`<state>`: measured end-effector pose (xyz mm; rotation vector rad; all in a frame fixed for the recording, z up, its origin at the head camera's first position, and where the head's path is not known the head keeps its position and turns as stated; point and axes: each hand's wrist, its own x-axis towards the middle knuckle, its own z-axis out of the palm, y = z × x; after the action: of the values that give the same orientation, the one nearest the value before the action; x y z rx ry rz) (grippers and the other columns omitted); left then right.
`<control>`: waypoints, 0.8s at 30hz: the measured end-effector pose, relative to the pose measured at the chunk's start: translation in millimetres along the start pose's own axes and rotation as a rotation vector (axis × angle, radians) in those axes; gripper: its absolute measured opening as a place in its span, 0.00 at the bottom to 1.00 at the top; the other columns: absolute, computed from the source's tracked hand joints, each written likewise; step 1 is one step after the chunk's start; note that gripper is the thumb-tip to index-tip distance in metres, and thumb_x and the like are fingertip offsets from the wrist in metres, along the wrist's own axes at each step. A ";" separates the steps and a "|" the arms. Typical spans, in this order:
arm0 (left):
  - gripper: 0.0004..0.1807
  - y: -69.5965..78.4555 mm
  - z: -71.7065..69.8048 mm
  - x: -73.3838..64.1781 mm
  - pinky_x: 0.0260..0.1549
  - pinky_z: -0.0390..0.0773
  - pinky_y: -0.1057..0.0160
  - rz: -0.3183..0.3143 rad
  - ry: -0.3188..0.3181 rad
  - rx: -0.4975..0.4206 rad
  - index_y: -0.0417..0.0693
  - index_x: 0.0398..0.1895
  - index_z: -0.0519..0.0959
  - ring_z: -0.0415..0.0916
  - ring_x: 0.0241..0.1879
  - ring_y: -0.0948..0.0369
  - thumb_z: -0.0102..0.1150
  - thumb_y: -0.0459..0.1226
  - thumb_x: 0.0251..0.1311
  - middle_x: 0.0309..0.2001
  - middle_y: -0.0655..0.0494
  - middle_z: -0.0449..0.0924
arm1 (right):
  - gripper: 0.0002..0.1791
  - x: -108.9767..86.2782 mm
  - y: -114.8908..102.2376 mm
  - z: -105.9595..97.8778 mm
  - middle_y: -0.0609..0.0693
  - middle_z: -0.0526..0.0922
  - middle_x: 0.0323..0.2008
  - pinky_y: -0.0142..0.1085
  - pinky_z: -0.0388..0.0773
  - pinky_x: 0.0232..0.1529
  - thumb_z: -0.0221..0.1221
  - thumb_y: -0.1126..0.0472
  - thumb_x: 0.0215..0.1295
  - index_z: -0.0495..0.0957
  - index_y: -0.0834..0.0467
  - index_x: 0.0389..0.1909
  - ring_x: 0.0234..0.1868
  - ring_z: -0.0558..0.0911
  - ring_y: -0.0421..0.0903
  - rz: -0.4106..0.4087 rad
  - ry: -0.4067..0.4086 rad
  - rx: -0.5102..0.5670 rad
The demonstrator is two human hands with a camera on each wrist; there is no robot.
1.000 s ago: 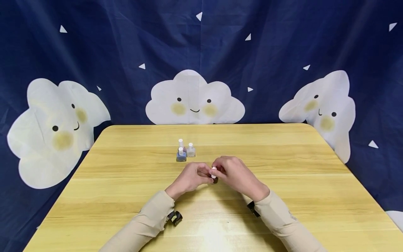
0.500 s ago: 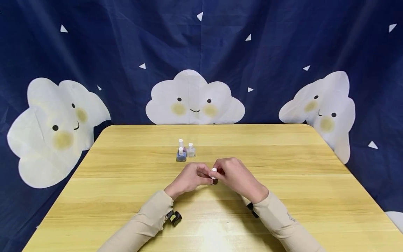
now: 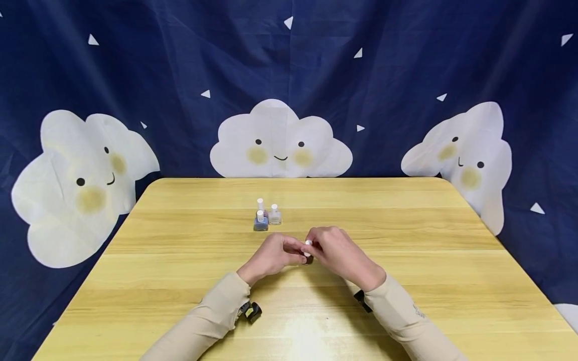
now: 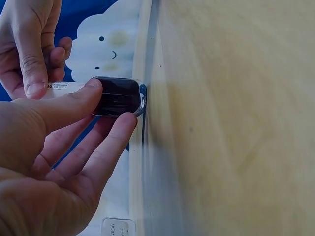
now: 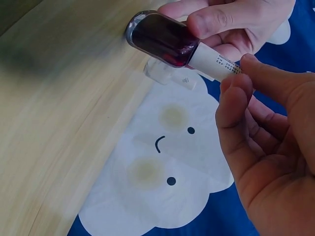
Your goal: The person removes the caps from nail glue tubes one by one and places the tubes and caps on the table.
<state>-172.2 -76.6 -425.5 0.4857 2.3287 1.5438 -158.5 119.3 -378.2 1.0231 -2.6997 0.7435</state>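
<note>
Between the two hands is a dark red nail polish bottle [image 5: 161, 38] with a white cap [image 5: 212, 60]. My left hand [image 3: 274, 253] grips the glass body, thumb on one face and fingers beneath, as the left wrist view shows. The thumb and index finger of my right hand [image 3: 339, 253] pinch the cap's end. In the right wrist view the cap sits against the bottle's neck; I cannot tell whether it is loosened. The bottle is upright, at or just above the wooden table [image 3: 406, 291].
Farther back stand a blue nail polish bottle [image 3: 260, 223], a clear one [image 3: 275, 215] and a pinkish one [image 3: 260, 204] partly hidden behind the blue. All have white caps. A navy curtain [image 3: 388, 75] with cloud faces hangs behind the table's far edge.
Both hands stay nearly in place around the bottle. Between the earliest frame and now, the right hand's fingers shift slightly on the cap. The standing bottles have not moved.
</note>
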 end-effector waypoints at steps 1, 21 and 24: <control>0.10 0.5 0.0 0.0 0.43 0.82 0.66 -0.002 0.000 -0.001 0.45 0.44 0.89 0.86 0.42 0.61 0.73 0.32 0.58 0.42 0.51 0.90 | 0.06 0.0 0.1 -0.1 0.42 0.82 0.24 0.25 0.73 0.25 0.68 0.61 0.67 0.84 0.58 0.30 0.22 0.73 0.30 -0.003 -0.001 -0.001; 0.12 5.8 4.6 -3.5 0.44 0.84 0.65 0.011 0.012 0.071 0.45 0.47 0.88 0.87 0.44 0.59 0.71 0.30 0.59 0.46 0.49 0.90 | 0.05 -0.3 0.1 -2.9 0.44 0.83 0.27 0.26 0.73 0.25 0.64 0.69 0.68 0.82 0.58 0.31 0.24 0.73 0.33 -0.046 -0.067 -0.036; 0.11 5.8 3.8 -3.9 0.45 0.84 0.65 0.045 0.000 0.090 0.44 0.46 0.88 0.87 0.43 0.60 0.70 0.29 0.60 0.45 0.50 0.90 | 0.06 -0.4 0.4 -1.6 0.43 0.82 0.25 0.26 0.72 0.24 0.65 0.65 0.69 0.81 0.58 0.31 0.23 0.72 0.32 -0.041 -0.058 -0.018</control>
<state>-166.4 -73.0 -421.4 0.5635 2.4119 1.4631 -158.5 120.5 -377.1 1.1094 -2.7192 0.6918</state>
